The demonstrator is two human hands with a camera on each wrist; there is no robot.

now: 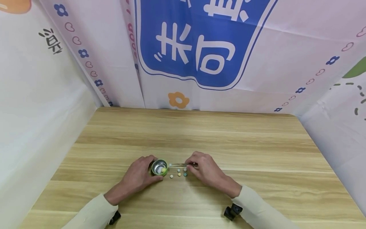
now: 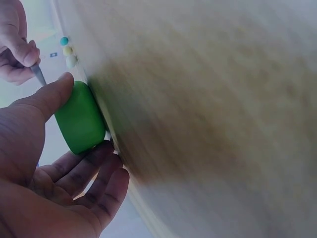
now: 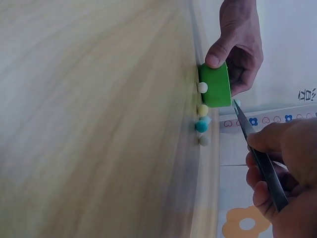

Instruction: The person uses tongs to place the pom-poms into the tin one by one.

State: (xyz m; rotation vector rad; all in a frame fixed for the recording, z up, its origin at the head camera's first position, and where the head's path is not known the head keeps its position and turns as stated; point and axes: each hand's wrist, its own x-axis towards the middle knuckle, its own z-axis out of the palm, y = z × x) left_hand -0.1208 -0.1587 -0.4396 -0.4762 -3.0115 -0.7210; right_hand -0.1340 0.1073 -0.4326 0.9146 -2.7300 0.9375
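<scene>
My left hand (image 1: pixel 139 173) grips a small round green cup (image 2: pixel 81 119) with a metal inside, thumb on one side and fingers on the other. In it lie a yellow ball (image 1: pixel 163 170) and something white. Metal tweezers (image 3: pixel 265 171) are pinched in my right hand (image 1: pixel 206 168), their tips pointing at the cup. A pale blue ball (image 1: pixel 170 165) sits at the tips, just right of the cup's rim. On the table beside the cup are several small balls, among them a teal one (image 3: pixel 201 126), a yellow one (image 3: pixel 202 110) and a white one (image 3: pixel 202 88).
The wood-grain table (image 1: pixel 228 136) runs back to a printed cloth wall (image 1: pixel 114 82) with a large blue sign. White cloth (image 1: pixel 37 111) also hangs at the left, and more at the right. Both sleeves carry black wrist devices near the table's front.
</scene>
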